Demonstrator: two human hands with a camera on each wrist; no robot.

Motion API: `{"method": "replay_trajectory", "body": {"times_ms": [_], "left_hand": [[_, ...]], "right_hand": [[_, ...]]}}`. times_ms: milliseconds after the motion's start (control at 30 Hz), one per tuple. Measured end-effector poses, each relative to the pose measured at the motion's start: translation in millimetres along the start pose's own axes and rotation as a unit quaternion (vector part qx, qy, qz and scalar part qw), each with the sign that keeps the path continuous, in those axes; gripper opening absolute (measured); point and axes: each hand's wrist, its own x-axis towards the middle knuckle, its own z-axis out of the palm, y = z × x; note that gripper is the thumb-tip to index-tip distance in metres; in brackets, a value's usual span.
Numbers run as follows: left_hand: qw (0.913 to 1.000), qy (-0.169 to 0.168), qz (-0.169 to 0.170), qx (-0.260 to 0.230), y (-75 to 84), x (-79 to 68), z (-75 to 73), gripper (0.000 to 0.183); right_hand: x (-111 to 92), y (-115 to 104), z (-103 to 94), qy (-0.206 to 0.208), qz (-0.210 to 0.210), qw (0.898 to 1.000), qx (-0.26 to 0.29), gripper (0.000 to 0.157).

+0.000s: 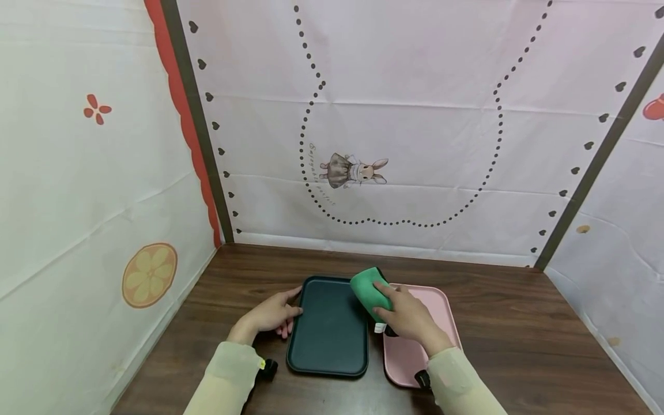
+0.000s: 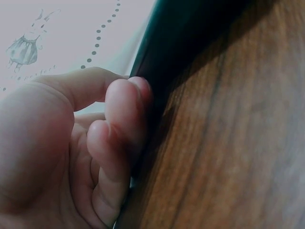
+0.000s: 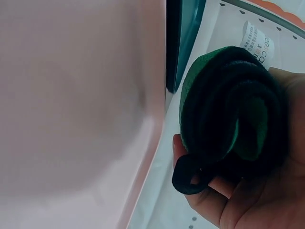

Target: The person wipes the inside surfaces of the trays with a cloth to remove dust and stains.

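Note:
In the head view, a dark green tray lies on the wooden table. My left hand grips its left edge, thumb at the rim; the left wrist view shows the other fingers curled against the tray's side. My right hand holds a rolled green towel above the gap between the dark tray and a pink tray. Seen from the right wrist, the towel roll has dark edging, a dark hanging loop and a white printed tag. The right forearm covers part of the pink tray.
The brown wooden table extends to both sides of the trays. Behind it stands a white printed cloth wall with a rabbit figure. Further cloth walls close off the left and right sides.

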Motion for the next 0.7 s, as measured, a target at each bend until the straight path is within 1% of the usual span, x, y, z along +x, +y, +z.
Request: {"method": "replay_trajectory", "body": {"times_ms": [333, 700], "left_hand": [[1.0000, 0.000, 0.000, -0.001, -2.9, 0.4, 0.9, 0.071], [1.0000, 0.001, 0.003, -0.003, -1.4, -0.1, 0.6, 0.071]], "right_hand": [[4.8, -15.0, 9.2, -0.006, -0.026, 1.000, 0.008, 0.064], [7.9, -25.0, 18.8, -0.009, -0.029, 1.000, 0.008, 0.063]]}}
